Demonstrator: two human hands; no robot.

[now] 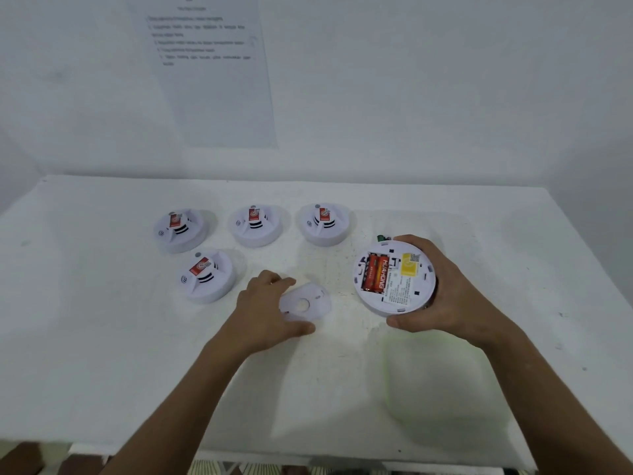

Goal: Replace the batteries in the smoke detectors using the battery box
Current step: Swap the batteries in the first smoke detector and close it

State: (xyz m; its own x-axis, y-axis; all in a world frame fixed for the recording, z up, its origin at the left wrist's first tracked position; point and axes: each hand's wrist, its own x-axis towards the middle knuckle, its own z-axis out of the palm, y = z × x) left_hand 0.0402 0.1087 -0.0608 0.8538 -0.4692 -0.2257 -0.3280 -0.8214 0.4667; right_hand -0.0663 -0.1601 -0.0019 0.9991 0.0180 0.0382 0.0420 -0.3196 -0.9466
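My right hand (442, 296) grips an upturned white smoke detector (394, 279) just above the table, its back facing me. Orange batteries (375, 272) sit in its exposed compartment beside a yellow label. My left hand (270, 308) holds the detector's round white back plate (305, 303) by its left edge, low over the table, thumb under its near edge. Several other white smoke detectors stand face up to the left, among them a near one (207, 274) and a back row (255, 224). No battery box shows clearly.
The white table (102, 337) has a wall behind it with a printed sheet (209, 63) stuck on. A small green thing (381, 238) peeks out behind the held detector. A faint pale rounded shape (442, 389) lies at the near right.
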